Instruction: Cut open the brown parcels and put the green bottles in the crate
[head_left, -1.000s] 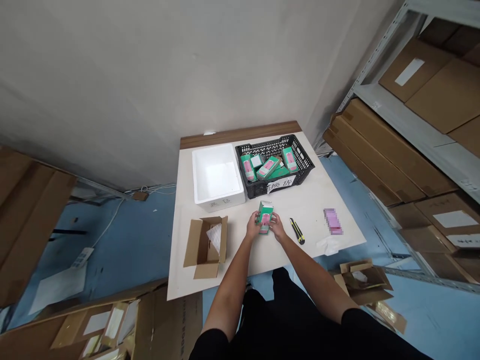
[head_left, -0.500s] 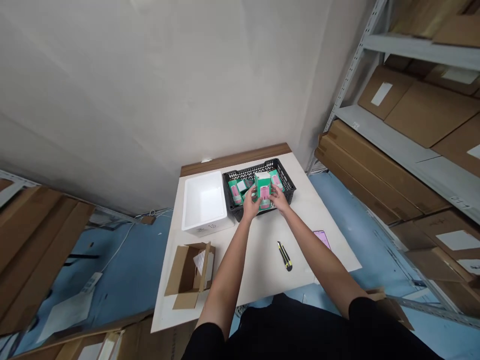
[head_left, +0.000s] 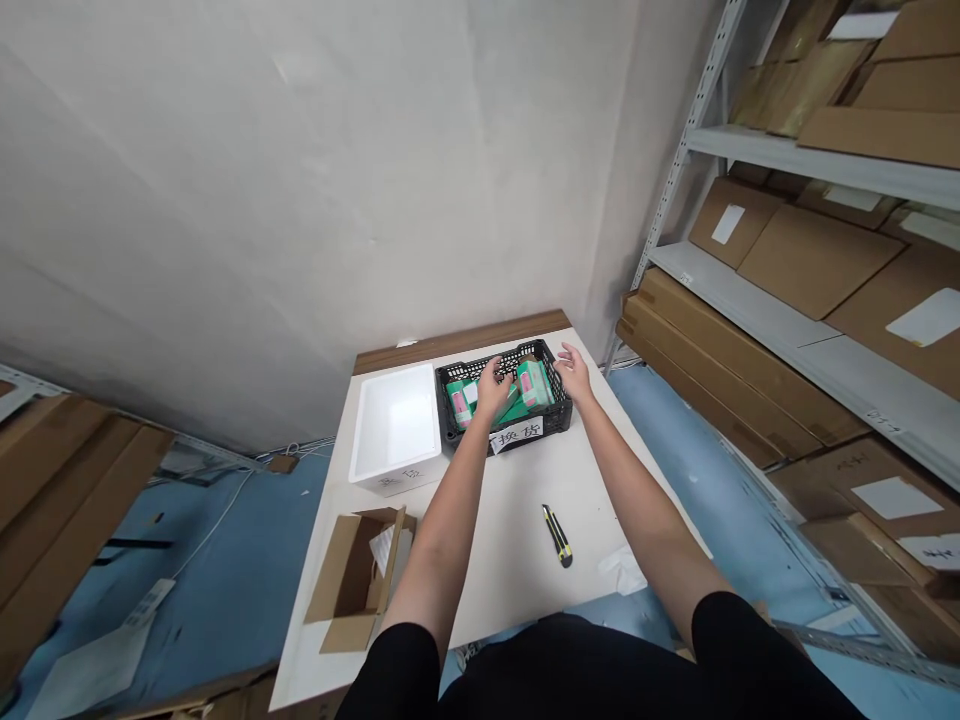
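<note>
A black plastic basket [head_left: 559, 418] with handwriting on a white label [head_left: 516, 434] stands at the back of the table. Several green-and-pink small boxes [head_left: 534, 384] lie inside it. My left hand [head_left: 492, 390] hovers over the basket's middle, thumb and fingers apart, and I see nothing held in it. Just beside the basket's right rim is my right hand [head_left: 573, 375], fingers spread, holding nothing. I cannot tell whether it touches the rim.
A white foam box [head_left: 362, 425] stands left of the basket. In front of it is an open cardboard carton [head_left: 337, 575]. A yellow-and-black box cutter [head_left: 557, 536] and crumpled white plastic [head_left: 624, 571] lie near me. Loaded shelving [head_left: 855, 340] stands on the right.
The green-and-pink box held between both hands has been let go and now lies in the basket's right part. My hands have moved apart, the right one towards the basket's right side.
</note>
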